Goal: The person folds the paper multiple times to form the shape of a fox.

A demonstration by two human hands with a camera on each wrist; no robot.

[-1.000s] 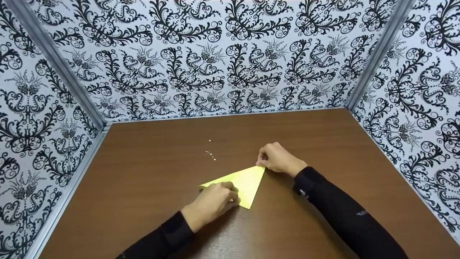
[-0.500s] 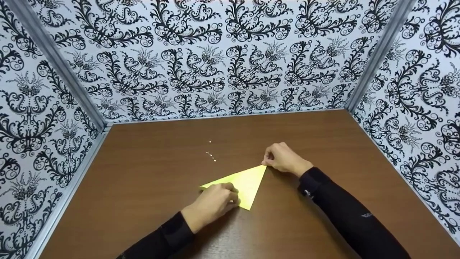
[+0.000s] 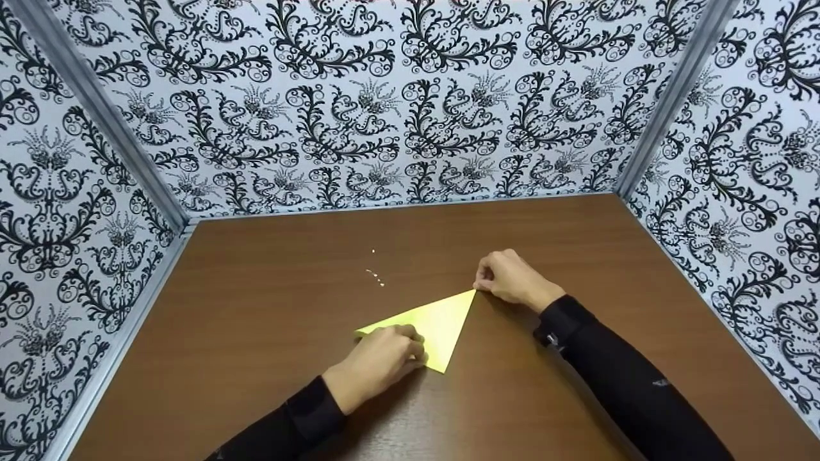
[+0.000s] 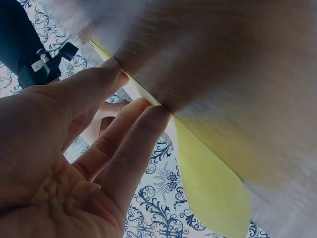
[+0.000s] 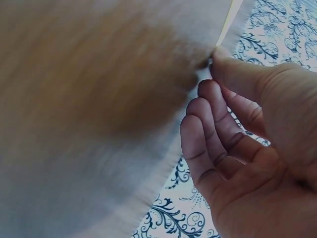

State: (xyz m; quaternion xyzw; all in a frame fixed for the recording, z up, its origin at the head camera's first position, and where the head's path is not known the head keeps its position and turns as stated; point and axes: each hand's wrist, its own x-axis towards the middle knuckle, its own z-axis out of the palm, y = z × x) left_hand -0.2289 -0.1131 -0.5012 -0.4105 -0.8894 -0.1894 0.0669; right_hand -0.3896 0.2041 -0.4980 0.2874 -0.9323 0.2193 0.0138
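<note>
A folded sheet of yellow paper [image 3: 442, 326] lies on the table as a triangle in the head view. My left hand [image 3: 378, 362] rests on its near left part, thumb and fingertips pressing it down. In the left wrist view these fingers [image 4: 141, 144] are nearly straight against the paper, and a yellow flap [image 4: 213, 183] bulges up beside them. At the paper's far right corner is my right hand [image 3: 509, 278], thumb and index finger pinching the tip. The right wrist view shows the other fingers [image 5: 195, 139] loosely bent, with only a thin strip of the paper [image 5: 227, 22] visible.
Small white specks [image 3: 375, 275] lie on the brown wooden table [image 3: 269, 275] beyond the paper. Patterned black-and-white walls [image 3: 397, 109] enclose the table at the back and both sides, with grey metal posts [image 3: 672, 96] at the back corners.
My right hand has slid a little to the right and away from me, out to the very tip of the paper's corner. The left hand has stayed in place.
</note>
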